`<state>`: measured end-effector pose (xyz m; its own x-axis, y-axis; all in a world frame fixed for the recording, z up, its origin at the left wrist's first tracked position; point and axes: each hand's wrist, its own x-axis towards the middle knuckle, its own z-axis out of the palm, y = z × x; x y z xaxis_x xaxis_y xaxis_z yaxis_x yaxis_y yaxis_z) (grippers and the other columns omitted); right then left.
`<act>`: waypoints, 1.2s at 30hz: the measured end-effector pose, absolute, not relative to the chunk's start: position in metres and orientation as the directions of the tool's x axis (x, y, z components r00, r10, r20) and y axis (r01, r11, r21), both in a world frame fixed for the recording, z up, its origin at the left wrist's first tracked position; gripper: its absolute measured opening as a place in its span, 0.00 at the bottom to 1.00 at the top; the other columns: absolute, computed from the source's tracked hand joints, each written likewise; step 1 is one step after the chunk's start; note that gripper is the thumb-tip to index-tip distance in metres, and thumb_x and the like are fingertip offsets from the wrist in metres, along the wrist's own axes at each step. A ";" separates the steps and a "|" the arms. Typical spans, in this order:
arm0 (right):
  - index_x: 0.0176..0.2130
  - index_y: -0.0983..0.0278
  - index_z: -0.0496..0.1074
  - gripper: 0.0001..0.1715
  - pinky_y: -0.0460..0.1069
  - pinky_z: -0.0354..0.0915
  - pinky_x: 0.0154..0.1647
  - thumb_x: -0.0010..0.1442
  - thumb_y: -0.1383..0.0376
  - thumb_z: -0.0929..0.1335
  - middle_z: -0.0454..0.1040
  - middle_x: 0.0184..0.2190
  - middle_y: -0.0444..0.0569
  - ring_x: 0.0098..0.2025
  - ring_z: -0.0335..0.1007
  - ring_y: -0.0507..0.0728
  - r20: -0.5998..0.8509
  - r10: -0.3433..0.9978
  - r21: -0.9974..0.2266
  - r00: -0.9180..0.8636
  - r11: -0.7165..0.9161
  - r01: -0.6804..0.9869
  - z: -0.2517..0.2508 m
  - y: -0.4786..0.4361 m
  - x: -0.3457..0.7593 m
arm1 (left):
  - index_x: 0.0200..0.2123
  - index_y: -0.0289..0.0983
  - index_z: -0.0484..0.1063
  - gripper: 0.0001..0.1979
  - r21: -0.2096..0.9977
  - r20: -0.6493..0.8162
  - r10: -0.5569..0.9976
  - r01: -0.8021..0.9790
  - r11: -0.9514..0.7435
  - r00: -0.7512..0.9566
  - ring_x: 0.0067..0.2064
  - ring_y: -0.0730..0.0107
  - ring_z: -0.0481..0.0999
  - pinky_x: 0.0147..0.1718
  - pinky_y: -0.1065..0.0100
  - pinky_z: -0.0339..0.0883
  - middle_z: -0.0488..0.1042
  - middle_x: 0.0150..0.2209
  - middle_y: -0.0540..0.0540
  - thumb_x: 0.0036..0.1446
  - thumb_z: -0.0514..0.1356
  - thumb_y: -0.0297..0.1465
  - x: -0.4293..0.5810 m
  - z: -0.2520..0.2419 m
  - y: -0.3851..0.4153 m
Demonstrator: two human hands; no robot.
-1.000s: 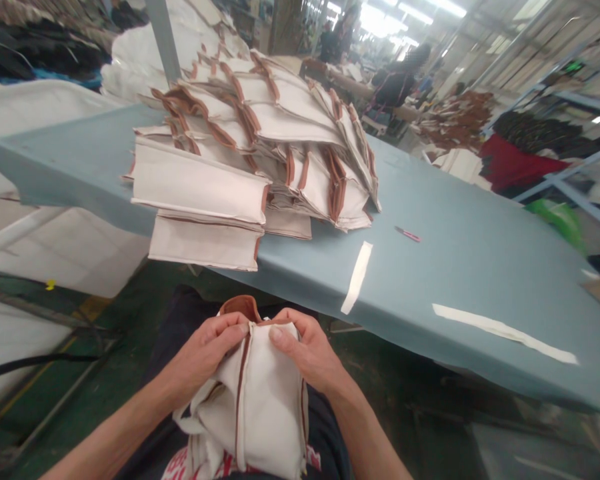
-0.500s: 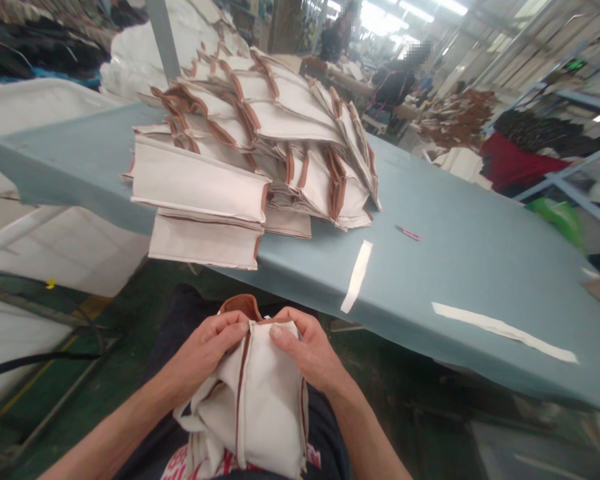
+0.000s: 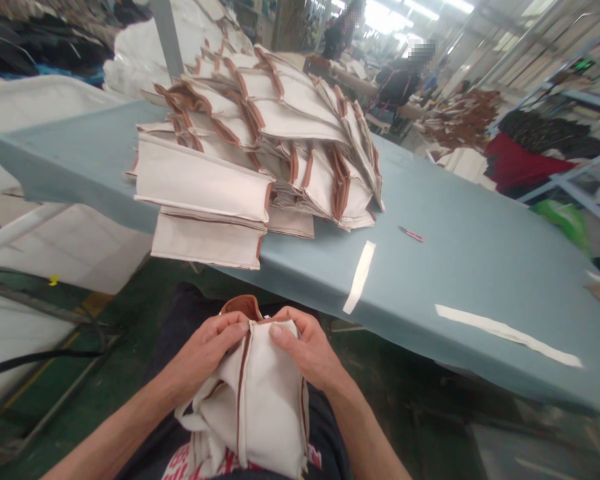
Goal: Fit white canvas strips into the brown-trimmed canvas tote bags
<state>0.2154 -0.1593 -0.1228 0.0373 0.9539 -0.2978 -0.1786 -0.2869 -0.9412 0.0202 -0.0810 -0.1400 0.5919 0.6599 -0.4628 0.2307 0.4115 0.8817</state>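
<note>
In the fingers [image 3: 284, 335], cloth [image 3: 273, 400] is held over the lap [image 3: 179, 320]; beyond them, a pile [image 3: 300, 123] is set on the counter [image 3: 480, 253], with strips [image 3: 361, 277] and a small tool [image 3: 412, 234] rightward.

I count two bare hands of my own, one left hand [image 3: 213, 343] and one right hand [image 3: 305, 343]; one loose cream cloth piece with brown piping [image 3: 273, 393]; one big heap of cream, brown-edged sewn pieces [image 3: 300, 120], too overlapped for me to number; two narrow off-white strips [image 3: 360, 277] [image 3: 507, 337]; one slim pink-handled tool [image 3: 411, 234]; one blue-grey covered table [image 3: 470, 253]; one crumpled bright-green item [image 3: 563, 220].
</note>
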 end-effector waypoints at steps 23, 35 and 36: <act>0.38 0.65 0.76 0.42 0.45 0.58 0.30 0.54 0.30 0.76 0.72 0.28 0.42 0.28 0.61 0.50 -0.339 0.941 -0.933 0.009 -0.335 -0.134 -0.141 -0.160 0.209 | 0.24 0.41 0.70 0.22 0.862 -0.507 0.720 0.256 0.438 0.475 0.30 0.64 0.66 0.27 0.67 0.63 0.68 0.25 0.52 0.52 0.67 0.53 0.021 -0.146 -0.091; 0.33 0.63 0.72 0.41 0.45 0.54 0.28 0.52 0.30 0.77 0.70 0.27 0.41 0.27 0.57 0.49 -0.339 0.941 -0.927 0.014 -0.331 -0.177 -0.130 -0.163 0.212 | 0.23 0.41 0.68 0.23 0.895 -0.445 0.736 0.251 0.368 0.509 0.29 0.65 0.61 0.27 0.67 0.58 0.65 0.25 0.53 0.54 0.67 0.53 0.020 -0.133 -0.086; 0.33 0.63 0.71 0.41 0.45 0.54 0.28 0.51 0.30 0.77 0.71 0.28 0.42 0.27 0.57 0.49 -0.337 0.941 -0.926 0.013 -0.329 -0.182 -0.129 -0.163 0.212 | 0.24 0.41 0.68 0.23 0.896 -0.444 0.731 0.253 0.365 0.518 0.29 0.66 0.61 0.27 0.68 0.57 0.65 0.25 0.53 0.54 0.66 0.53 0.020 -0.131 -0.085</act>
<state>0.2120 -0.1629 -0.1293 0.0127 0.9414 -0.3371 -0.1824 -0.3293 -0.9265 0.0202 -0.0848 -0.1305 0.5180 0.7313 -0.4437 0.2525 0.3649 0.8962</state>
